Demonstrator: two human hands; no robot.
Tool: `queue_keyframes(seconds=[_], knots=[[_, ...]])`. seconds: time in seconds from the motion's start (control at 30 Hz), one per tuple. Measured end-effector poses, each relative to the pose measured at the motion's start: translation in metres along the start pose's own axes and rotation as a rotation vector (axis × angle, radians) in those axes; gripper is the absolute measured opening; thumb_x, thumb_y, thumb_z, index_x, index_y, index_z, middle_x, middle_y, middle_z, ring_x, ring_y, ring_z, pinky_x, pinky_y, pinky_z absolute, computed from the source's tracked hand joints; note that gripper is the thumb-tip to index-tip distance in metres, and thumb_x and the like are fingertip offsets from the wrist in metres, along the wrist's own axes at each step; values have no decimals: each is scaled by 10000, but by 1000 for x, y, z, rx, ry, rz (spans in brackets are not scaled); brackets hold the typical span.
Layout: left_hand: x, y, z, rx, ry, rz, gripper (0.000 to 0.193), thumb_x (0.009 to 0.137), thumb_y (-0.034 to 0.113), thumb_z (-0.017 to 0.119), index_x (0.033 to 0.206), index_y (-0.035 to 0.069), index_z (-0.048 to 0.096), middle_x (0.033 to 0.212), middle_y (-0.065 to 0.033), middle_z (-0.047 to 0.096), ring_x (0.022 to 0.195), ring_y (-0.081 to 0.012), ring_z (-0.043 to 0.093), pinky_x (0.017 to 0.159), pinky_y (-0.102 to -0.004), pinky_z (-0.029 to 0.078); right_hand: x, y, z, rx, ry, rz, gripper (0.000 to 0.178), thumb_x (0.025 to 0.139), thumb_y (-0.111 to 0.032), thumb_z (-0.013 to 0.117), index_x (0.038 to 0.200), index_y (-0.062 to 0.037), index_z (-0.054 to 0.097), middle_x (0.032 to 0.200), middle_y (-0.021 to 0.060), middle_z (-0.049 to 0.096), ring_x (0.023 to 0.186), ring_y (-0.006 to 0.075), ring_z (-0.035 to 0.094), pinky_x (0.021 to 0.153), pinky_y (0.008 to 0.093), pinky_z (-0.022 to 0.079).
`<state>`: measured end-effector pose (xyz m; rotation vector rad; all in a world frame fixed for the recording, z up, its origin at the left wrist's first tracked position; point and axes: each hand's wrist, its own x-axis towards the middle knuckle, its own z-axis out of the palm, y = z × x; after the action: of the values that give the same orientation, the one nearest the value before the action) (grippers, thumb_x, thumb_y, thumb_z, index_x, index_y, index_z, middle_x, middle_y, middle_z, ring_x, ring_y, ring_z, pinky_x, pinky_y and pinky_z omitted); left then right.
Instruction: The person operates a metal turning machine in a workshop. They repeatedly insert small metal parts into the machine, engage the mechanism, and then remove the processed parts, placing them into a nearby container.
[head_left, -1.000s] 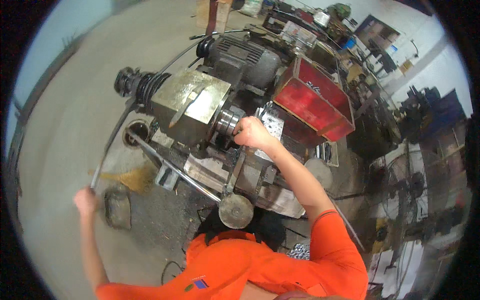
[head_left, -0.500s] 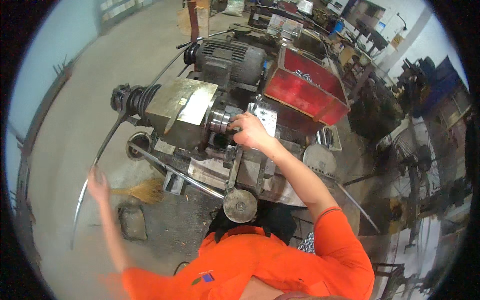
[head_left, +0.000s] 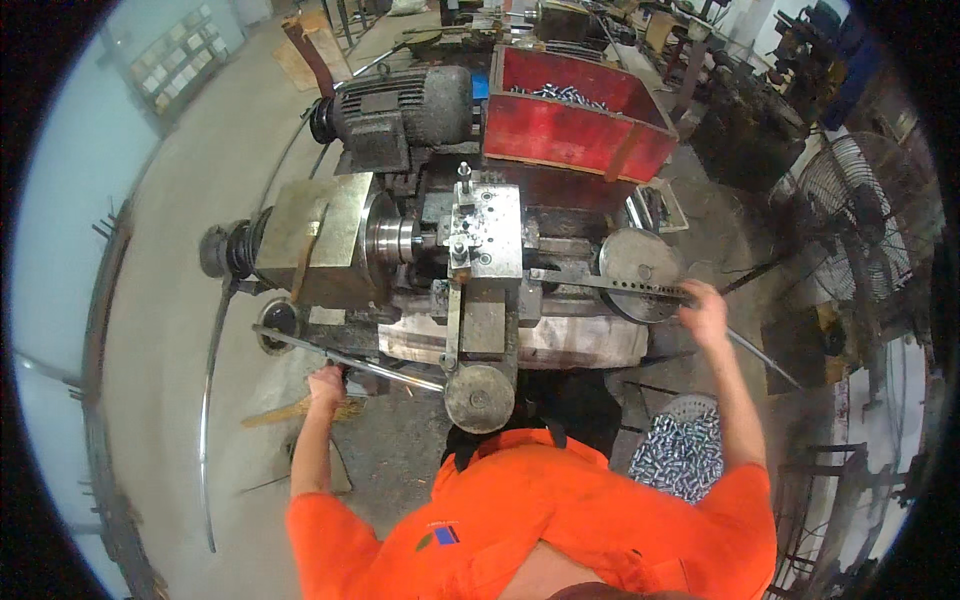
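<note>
My left hand [head_left: 325,384] is closed at the near left of a lathe, just below a slanting polished bar [head_left: 395,374]; its fingers hide what they grip. My right hand [head_left: 706,312] wraps around the outer end of a flat bar with a row of holes [head_left: 610,285], which lies across a round metal handwheel [head_left: 636,256]. Between the hands, a shiny chuck [head_left: 390,240] faces a bolted steel tool block [head_left: 497,222]. A small thin part sticks out of the chuck. A second round handwheel [head_left: 479,398] sits close to my waist.
Behind the lathe are an electric motor [head_left: 420,105] and a red bin [head_left: 570,140] with small metal parts. A basket of shiny metal pieces [head_left: 680,450] stands low at right. A long rod [head_left: 208,430] hangs at left; a broom [head_left: 290,411] lies below. A fan [head_left: 850,215] stands far right.
My left hand has left the long hanging rod and moved right to the slanting bar. My right hand has moved from the chuck to the flat bar with holes.
</note>
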<state>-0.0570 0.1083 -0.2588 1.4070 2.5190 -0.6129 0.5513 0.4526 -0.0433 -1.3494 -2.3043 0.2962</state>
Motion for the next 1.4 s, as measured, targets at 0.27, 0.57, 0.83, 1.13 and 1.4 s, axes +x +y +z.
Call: queue_keyframes(seconds=[0.27,0.57,0.83,1.13,1.4], knots=[[-28,-39,-21,-1217,307,-330,491,825,375,604,1173,41,513,840,-150,655,646,-266,636,556,-338,515,-96,238,-20,-643,-264,681,350,684,-205,601,1001,-56,594,1008,179,620,957,354,581,835,417,464],[-6,36,-124,-2014,703,-412,415,874,289,541,1095,-30,393,678,-129,562,503,-236,577,432,-326,502,-219,160,9,-568,-195,709,263,633,-236,608,773,-14,613,829,205,628,799,368,614,691,451,493],[-7,22,-106,-1968,827,-431,298,829,77,477,1076,-79,419,808,-153,551,524,-257,577,443,-363,496,-268,23,58,415,-96,915,212,635,-164,585,769,-6,627,619,63,553,569,166,495,533,308,402],[-17,25,-114,-1795,724,-403,308,840,186,519,1087,3,495,820,-59,544,637,-159,541,484,-303,482,-272,0,67,432,-57,697,232,635,-136,556,824,-8,593,619,39,504,552,133,467,500,290,375],[-5,13,-106,-1787,649,-523,275,837,199,516,1041,17,486,788,-60,556,572,-162,554,474,-301,496,-258,5,44,669,-130,820,209,595,-133,580,743,11,551,555,-10,440,494,125,412,444,304,344]])
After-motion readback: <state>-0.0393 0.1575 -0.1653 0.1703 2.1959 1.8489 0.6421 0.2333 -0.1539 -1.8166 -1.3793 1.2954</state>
